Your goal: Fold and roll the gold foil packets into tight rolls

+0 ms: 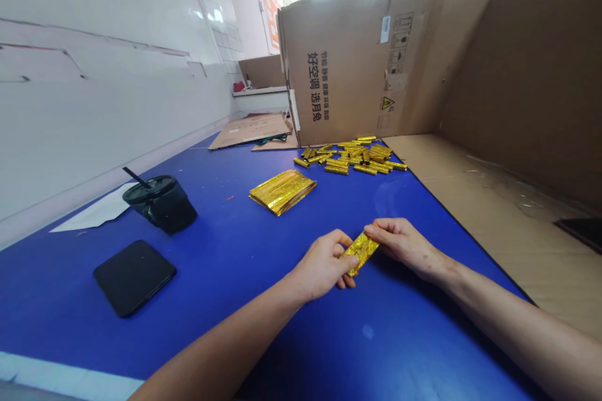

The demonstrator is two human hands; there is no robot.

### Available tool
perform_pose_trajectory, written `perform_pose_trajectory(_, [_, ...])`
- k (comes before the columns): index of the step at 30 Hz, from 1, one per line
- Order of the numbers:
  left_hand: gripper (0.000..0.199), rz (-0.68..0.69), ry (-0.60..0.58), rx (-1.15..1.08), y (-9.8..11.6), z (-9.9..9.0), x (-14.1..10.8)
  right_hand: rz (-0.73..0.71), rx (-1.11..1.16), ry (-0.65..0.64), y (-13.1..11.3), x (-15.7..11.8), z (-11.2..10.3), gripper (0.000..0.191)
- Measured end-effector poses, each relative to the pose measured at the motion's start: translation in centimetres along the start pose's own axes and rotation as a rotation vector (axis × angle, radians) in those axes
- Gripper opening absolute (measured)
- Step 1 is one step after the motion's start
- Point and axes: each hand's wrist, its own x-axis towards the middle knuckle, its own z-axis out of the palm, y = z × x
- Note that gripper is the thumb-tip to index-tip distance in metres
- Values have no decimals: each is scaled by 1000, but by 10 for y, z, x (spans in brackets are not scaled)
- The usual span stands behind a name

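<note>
A small flat piece of shiny gold foil paper [362,252] is held between my two hands above the blue table [291,338]. My left hand [327,263] pinches its lower left end, thumb on top and fingers partly beneath. At the upper right end, my right hand [399,241] grips the foil paper between thumb and fingertips. Beyond my hands lies a stack of flat gold foil sheets [282,191]. Farther back, a loose heap of rolled gold foil tubes [355,156] rests near the cardboard.
A large cardboard box [348,75] stands at the back, with more cardboard [470,200] along the right edge. On the left are a black lidded cup with a straw [162,203], a black square object [135,277] and a white sheet [94,213]. Flat cardboard [251,130] lies behind.
</note>
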Motion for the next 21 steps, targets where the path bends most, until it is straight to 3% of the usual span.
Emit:
perform_pose_trajectory(6, [15, 65, 96, 56, 0, -5, 1, 32, -44, -53, -3, -4, 4, 31])
perform_pose_trajectory(14, [21, -20, 6, 23, 7, -9, -2, -74, -130, -27, -5, -6, 8, 19])
perform_pose_trajectory(18, [21, 12, 8, 70, 5, -11, 1, -86, -243, 21, -3, -7, 9, 26])
perform_pose_trajectory(21, [19, 23, 17, 143, 0, -10, 2, -98, -328, -21, -3, -10, 11, 28])
